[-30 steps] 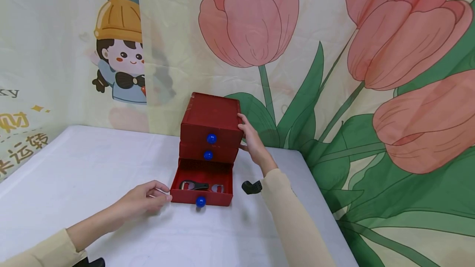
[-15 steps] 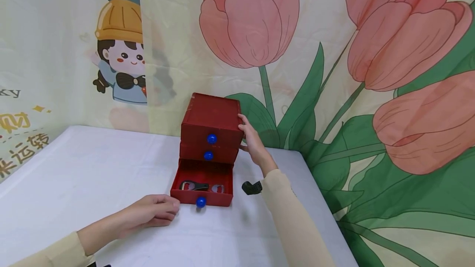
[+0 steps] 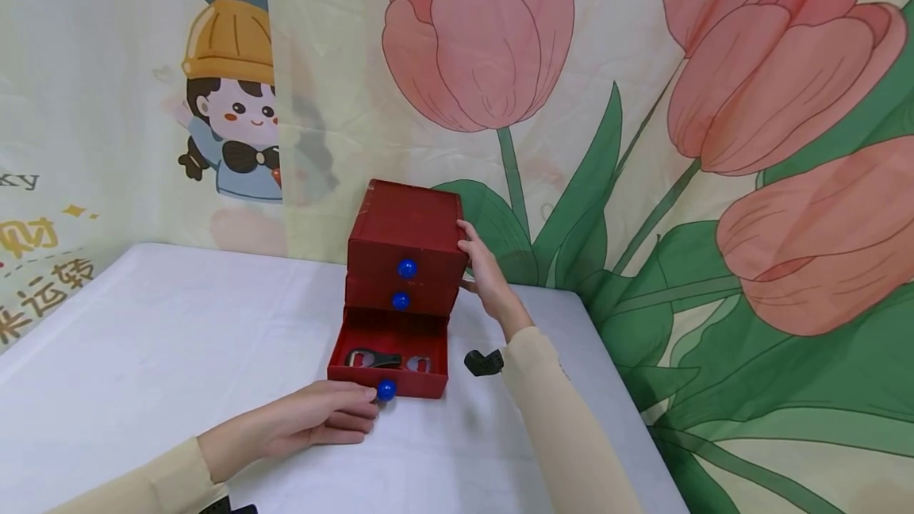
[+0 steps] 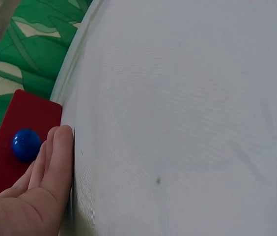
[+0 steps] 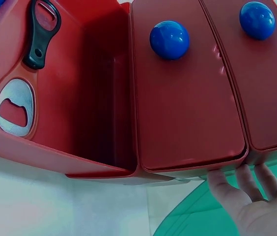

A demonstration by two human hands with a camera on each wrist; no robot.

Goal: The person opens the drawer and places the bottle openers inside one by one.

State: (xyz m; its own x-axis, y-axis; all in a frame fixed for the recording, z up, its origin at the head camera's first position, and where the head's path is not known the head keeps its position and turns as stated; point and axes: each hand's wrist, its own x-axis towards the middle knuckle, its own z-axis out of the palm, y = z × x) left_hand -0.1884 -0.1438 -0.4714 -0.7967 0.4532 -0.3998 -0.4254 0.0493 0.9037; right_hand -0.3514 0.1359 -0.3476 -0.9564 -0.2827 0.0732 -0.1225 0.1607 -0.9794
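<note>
A red drawer box (image 3: 407,212) has its bottom drawer (image 3: 421,385) pulled out, with a round blue knob (image 3: 386,390) on the front. My left hand (image 3: 314,419) lies low beside that knob, fingers extended along the drawer front and fingertips right at the knob. Inside the drawer are a black-handled bottle opener (image 5: 36,49) and another bottle opener with a reddish handle (image 5: 15,88). My right hand (image 3: 493,280) rests against the right side of the box, its fingertips (image 5: 219,177) touching the wall near the upper drawers. Its thumb is mostly hidden.
The two upper drawers, with blue knobs (image 3: 407,268), are closed. A white cloth (image 3: 214,324) covers the table, and its right edge runs close past my right forearm. Behind stands a printed curtain (image 3: 343,101) with tulips.
My left hand has moved from the drawer's left corner, down and rightward along its front to the knob, its fingers lengthening out. My right hand and the drawers have stayed in place.
</note>
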